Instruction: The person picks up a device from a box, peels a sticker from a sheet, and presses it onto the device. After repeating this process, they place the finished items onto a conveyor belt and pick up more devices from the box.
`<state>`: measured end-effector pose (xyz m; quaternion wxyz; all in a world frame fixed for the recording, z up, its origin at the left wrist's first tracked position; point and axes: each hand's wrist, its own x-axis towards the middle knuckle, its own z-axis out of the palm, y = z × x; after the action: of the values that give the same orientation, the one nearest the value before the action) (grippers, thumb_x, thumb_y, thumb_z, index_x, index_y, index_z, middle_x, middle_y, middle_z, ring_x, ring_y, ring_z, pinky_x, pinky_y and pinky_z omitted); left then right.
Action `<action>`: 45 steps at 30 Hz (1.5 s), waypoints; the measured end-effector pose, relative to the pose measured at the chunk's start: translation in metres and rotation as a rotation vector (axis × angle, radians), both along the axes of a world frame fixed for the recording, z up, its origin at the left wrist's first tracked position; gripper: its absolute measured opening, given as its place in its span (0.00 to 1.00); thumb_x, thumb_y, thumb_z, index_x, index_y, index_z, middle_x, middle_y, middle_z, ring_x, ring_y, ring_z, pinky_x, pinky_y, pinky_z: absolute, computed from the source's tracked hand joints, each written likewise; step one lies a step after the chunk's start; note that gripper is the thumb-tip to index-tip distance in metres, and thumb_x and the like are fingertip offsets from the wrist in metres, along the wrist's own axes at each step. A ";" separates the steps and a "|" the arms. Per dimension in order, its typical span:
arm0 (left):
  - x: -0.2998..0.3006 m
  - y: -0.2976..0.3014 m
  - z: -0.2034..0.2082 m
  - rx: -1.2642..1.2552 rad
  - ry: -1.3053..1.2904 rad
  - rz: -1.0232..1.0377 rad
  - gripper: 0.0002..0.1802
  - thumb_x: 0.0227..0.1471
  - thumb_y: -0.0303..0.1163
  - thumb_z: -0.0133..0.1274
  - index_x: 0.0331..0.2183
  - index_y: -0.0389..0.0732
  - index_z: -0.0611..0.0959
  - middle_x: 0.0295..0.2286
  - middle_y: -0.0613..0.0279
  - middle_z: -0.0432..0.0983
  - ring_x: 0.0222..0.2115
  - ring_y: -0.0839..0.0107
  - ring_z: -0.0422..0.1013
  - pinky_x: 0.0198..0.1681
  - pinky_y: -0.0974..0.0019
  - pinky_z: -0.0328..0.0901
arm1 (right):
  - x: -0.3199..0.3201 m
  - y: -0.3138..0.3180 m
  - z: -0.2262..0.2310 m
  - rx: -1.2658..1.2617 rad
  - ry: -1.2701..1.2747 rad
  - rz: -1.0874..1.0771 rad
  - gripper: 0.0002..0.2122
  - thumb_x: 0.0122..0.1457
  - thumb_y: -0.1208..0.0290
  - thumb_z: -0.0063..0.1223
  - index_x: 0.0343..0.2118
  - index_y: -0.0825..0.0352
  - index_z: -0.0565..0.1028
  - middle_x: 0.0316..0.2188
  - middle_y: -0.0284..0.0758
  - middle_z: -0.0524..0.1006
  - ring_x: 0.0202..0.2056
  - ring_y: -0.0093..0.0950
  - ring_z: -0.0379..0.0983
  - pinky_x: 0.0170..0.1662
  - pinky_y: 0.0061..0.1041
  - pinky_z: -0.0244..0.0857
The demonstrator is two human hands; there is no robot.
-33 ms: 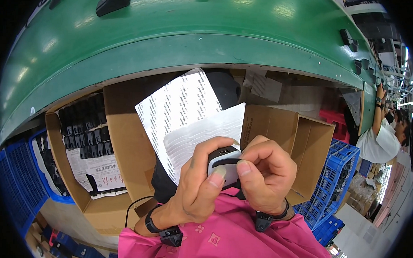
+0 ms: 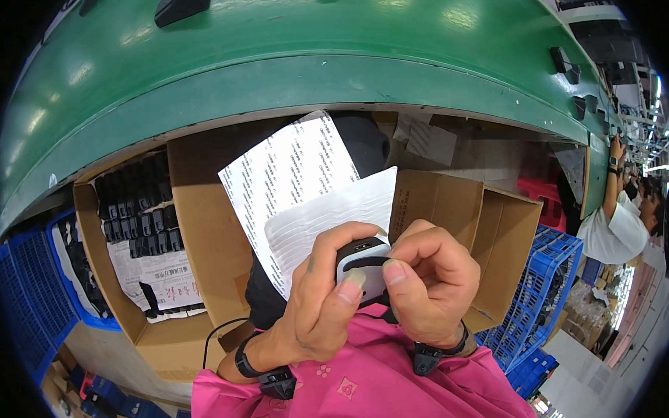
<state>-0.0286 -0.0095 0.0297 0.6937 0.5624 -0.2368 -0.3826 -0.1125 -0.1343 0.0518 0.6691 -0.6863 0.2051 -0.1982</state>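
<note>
My left hand is closed around a small grey-and-black plastic device that has a port in its black upper end. The left thumb presses on its grey face. A curved black strip lies across that face. With thumb and index finger, my right hand pinches the strip's right end; how much of it is stuck down I cannot tell. Just beyond my hands, a white backing sheet with wavy cut lines rests on a white printed sheet over my lap.
A green workbench with several black plastic parts spans the far side. At left stands a cardboard box holding rows of black parts on newspaper. An open carton and a blue crate are on the right. A co-worker's arm shows far right.
</note>
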 end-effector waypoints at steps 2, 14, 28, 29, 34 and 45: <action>0.000 -0.001 0.000 0.015 -0.035 0.014 0.24 0.52 0.33 0.38 0.49 0.30 0.65 0.35 0.47 0.73 0.33 0.64 0.70 0.39 0.65 0.65 | 0.000 -0.001 -0.003 -0.021 -0.019 0.006 0.03 0.51 0.83 0.54 0.28 0.75 0.71 0.24 0.33 0.71 0.23 0.14 0.63 0.25 0.13 0.57; -0.001 -0.002 -0.004 0.034 -0.154 0.052 0.22 0.53 0.33 0.39 0.47 0.30 0.67 0.36 0.46 0.71 0.33 0.60 0.70 0.39 0.63 0.64 | 0.000 0.003 -0.002 -0.047 0.054 -0.018 0.04 0.53 0.80 0.53 0.29 0.73 0.69 0.25 0.33 0.69 0.25 0.15 0.61 0.28 0.14 0.56; -0.002 -0.003 -0.010 0.033 -0.306 0.093 0.22 0.53 0.31 0.41 0.47 0.28 0.67 0.35 0.44 0.70 0.29 0.57 0.70 0.35 0.62 0.66 | 0.001 0.005 -0.006 -0.214 0.105 -0.023 0.03 0.53 0.82 0.52 0.28 0.73 0.69 0.24 0.32 0.70 0.23 0.14 0.63 0.25 0.13 0.57; -0.003 -0.003 -0.011 0.027 -0.337 0.104 0.22 0.53 0.30 0.42 0.47 0.28 0.67 0.35 0.43 0.70 0.29 0.56 0.70 0.34 0.62 0.66 | 0.001 0.005 -0.005 -0.244 0.123 -0.023 0.03 0.53 0.82 0.52 0.28 0.73 0.69 0.24 0.32 0.70 0.23 0.14 0.63 0.25 0.13 0.58; -0.004 -0.003 -0.014 0.019 -0.394 0.120 0.22 0.52 0.30 0.42 0.47 0.27 0.66 0.34 0.42 0.70 0.28 0.55 0.70 0.33 0.61 0.66 | 0.001 0.005 -0.007 -0.280 0.106 -0.023 0.03 0.53 0.82 0.52 0.28 0.73 0.69 0.23 0.32 0.70 0.22 0.13 0.63 0.24 0.12 0.57; -0.005 0.002 -0.017 0.072 -0.434 0.226 0.23 0.52 0.33 0.40 0.47 0.28 0.67 0.35 0.45 0.70 0.29 0.61 0.70 0.35 0.62 0.65 | 0.001 0.000 -0.016 -0.272 0.174 -0.021 0.04 0.53 0.82 0.53 0.26 0.72 0.70 0.22 0.30 0.69 0.21 0.12 0.61 0.22 0.12 0.53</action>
<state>-0.0340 -0.0077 0.0126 0.6444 0.6787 -0.3024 -0.1810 -0.1113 -0.1347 0.0354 0.5476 -0.7829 0.2407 -0.1708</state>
